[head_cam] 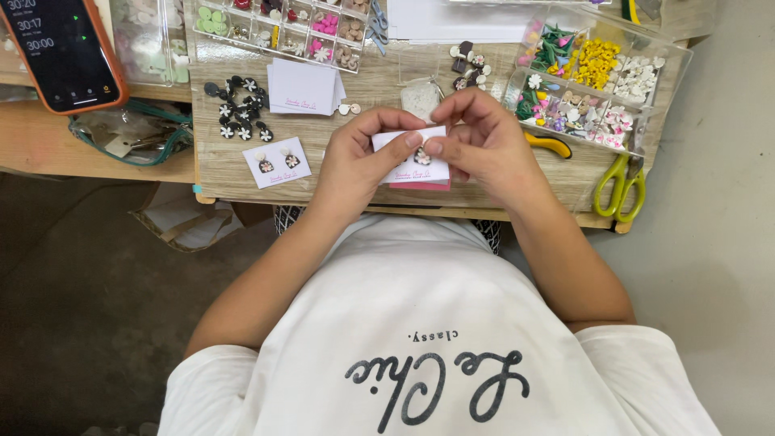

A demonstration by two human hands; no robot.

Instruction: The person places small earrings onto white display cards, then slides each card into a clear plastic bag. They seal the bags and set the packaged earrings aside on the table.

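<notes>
Both my hands meet over the front of a wooden table. Between them is a small white card with a dark flower earring on it. My left hand pinches the card's left side with thumb and forefinger. My right hand curls over its right side, fingertips at the earring. A pink card peeks out just under the white one.
A finished card with two earrings lies to the left, beside loose black flower pieces and a stack of white cards. Compartment boxes of beads, yellow pliers, green scissors, and an orange-cased phone surround them.
</notes>
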